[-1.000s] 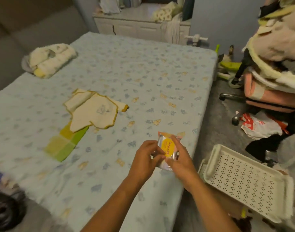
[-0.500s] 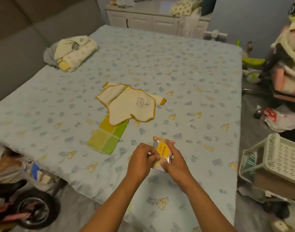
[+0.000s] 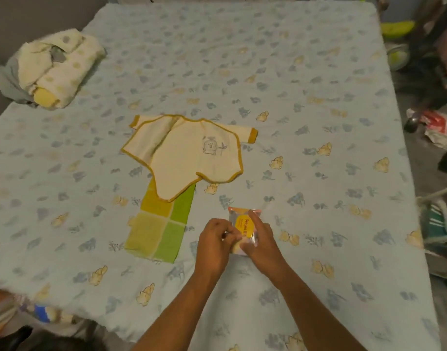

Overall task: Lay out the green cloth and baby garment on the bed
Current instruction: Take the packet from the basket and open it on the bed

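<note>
Pale blue bedding with a small animal print covers the bed [image 3: 306, 79] across most of the frame. At frame centre, the cream baby garment [image 3: 192, 153] with mustard trim lies flat, its lower edge overlapping the green cloth [image 3: 164, 224], spread just below it. At lower centre, my left hand [image 3: 215, 244] and right hand [image 3: 261, 241] both grip a small orange-labelled packet [image 3: 244, 224], fingers closed on it. A bundle of folded cloths [image 3: 52, 69] rests at upper left.
</note>
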Tool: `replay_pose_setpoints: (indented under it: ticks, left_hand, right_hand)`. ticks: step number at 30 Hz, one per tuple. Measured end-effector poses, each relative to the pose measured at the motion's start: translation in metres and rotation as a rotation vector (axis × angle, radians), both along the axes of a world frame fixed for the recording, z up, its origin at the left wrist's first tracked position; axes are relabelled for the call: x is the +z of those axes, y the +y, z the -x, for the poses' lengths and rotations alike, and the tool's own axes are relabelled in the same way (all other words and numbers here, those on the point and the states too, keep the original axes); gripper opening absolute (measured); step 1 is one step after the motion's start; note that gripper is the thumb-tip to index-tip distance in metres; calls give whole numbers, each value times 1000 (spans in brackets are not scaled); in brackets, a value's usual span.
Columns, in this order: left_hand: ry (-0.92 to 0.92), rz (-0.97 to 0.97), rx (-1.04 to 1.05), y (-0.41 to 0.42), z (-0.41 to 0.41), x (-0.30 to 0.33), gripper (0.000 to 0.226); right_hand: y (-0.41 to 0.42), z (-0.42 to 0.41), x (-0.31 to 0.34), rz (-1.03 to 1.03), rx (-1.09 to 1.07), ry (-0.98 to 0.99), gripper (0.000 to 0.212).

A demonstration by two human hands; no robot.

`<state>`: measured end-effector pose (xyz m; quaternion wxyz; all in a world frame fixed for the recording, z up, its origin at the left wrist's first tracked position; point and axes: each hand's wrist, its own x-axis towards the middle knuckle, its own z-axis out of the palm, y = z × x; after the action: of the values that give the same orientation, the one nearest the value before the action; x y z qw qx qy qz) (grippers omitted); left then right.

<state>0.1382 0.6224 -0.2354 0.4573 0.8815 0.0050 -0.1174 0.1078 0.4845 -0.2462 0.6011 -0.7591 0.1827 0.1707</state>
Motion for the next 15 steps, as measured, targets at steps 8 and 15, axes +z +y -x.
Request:
replay_pose_setpoints:
  ticks: [8, 15]
  left_hand:
    - [-8, 51, -39, 40, -74, -94, 8]
    - [46, 22, -114, 45, -96, -154, 18]
  right_hand:
    - [55, -63, -95, 165, -174, -110, 74]
    - [76, -74, -164, 288, -275, -38, 73]
